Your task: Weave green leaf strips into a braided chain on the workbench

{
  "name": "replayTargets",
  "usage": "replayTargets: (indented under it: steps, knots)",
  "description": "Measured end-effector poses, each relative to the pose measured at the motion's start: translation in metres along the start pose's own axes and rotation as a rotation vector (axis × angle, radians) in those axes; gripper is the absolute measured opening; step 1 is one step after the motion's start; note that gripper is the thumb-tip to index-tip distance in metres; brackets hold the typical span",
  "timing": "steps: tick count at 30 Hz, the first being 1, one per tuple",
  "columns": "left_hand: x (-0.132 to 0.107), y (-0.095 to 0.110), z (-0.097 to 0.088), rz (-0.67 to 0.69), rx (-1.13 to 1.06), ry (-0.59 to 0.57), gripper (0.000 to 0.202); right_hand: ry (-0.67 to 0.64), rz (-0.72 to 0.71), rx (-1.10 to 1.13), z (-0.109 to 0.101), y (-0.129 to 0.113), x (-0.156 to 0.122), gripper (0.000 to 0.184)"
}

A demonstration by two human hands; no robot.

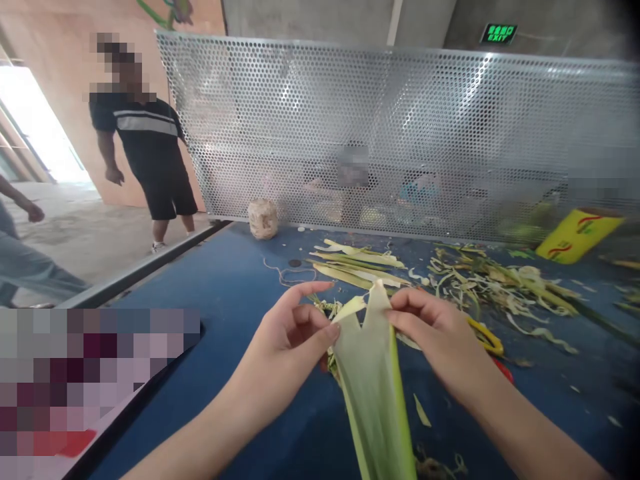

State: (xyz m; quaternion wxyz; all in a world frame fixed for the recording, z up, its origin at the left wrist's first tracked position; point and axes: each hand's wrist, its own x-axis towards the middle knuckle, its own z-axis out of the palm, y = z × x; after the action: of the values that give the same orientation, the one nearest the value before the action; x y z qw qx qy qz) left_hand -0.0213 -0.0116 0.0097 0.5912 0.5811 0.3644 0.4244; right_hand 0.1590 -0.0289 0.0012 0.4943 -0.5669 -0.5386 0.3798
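Observation:
A wide pale-green leaf sheath point(373, 393) runs from between my hands down toward me, its far end split into a V-shaped notch. My left hand point(297, 330) pinches the left tip between thumb and fingers, the index finger stretched out above. On the other side, my right hand point(433, 327) grips the right tip and edge with thumb and fingers. A braided or bundled green plant piece, partly hidden, lies behind my left fingers. Beyond my hands, several cut leaf strips point(357, 263) lie on the blue table point(200, 280).
A roll of string point(263, 219) stands at the table's back left. Plant scraps point(500, 287) and a yellow wrapped roll point(577, 235) lie to the right, near yellow-handled scissors point(487, 337). A perforated metal screen point(400, 133) borders the back. People point(145, 147) are at the left.

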Motion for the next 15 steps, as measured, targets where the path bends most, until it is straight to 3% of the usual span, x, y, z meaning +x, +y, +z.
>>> replayTargets:
  steps: [6, 15]
  knots:
    - [0.006, -0.008, -0.003, -0.009, 0.038, 0.070, 0.042, 0.014, 0.048, 0.076, 0.001, 0.017, 0.011, 0.014]
    - [0.007, -0.001, -0.015, 0.078, -0.025, 0.243, 0.047, 0.398, 0.093, 0.399, -0.024, 0.030, 0.035, 0.014]
